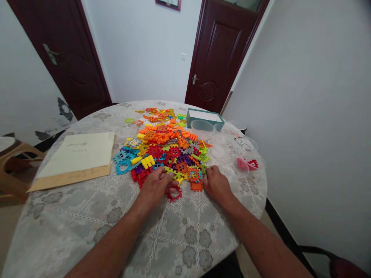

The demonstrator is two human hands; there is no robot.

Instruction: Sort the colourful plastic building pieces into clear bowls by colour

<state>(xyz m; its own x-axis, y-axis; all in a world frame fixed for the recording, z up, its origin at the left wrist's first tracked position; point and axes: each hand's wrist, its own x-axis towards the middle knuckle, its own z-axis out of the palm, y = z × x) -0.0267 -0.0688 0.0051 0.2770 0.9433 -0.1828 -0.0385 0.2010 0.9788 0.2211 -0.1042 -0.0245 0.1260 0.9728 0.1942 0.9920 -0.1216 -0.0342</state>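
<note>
A heap of colourful plastic building pieces (165,150) lies on the round table, in orange, red, blue, yellow, purple and green. At the heap's near edge, my left hand (158,185) has its fingers curled around a yellow-green piece (171,172). Just below those fingers lies a red frame-shaped piece (175,195). My right hand (214,181) rests closed at the heap's near right edge, beside an orange square piece (194,174); what its fingers hold, if anything, is hidden.
Paper sheets (79,152) lie on the patterned tablecloth (113,212) at left. A green-edged box (205,117) and clear round containers (202,127) stand behind the heap at right. Another clear container (242,166) with red pieces is at far right. A stool (17,166) stands left.
</note>
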